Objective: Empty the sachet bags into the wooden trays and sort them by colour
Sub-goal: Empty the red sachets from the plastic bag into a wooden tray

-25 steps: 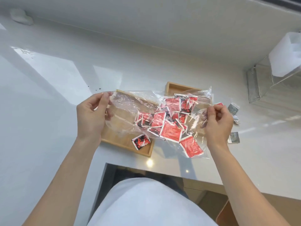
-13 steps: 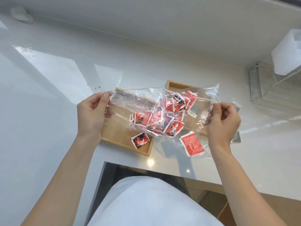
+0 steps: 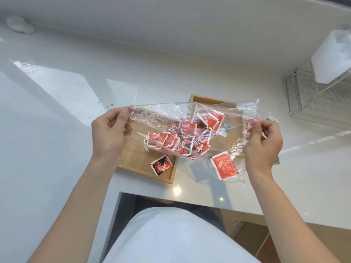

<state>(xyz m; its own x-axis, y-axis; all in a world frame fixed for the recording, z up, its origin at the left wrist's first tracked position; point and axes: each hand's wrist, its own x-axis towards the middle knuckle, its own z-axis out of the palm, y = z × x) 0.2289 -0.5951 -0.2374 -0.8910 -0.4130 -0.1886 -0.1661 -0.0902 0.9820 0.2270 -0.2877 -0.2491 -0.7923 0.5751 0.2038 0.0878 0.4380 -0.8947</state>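
Note:
A clear plastic bag (image 3: 165, 114) hangs stretched between my hands above two wooden trays. My left hand (image 3: 109, 133) pinches its left end and my right hand (image 3: 263, 141) pinches its right end. Inside, several red sachets (image 3: 182, 137) bunch in the sagging middle, and one red sachet (image 3: 225, 165) lies apart in the lower right corner of the bag. The near wooden tray (image 3: 140, 164) holds one loose red sachet (image 3: 161, 164). The far wooden tray (image 3: 207, 98) shows only its back corner behind the bag.
Silver sachets (image 3: 271, 119) lie on the white counter behind my right hand, mostly hidden. A clear acrylic box (image 3: 311, 93) with white tissue stands at the far right. The counter's front edge (image 3: 190, 201) runs just below the trays.
The bag has been pulled wider and lifted, my right hand moving right. The red sachets have slid from a spread-out layer into a bunch in the middle.

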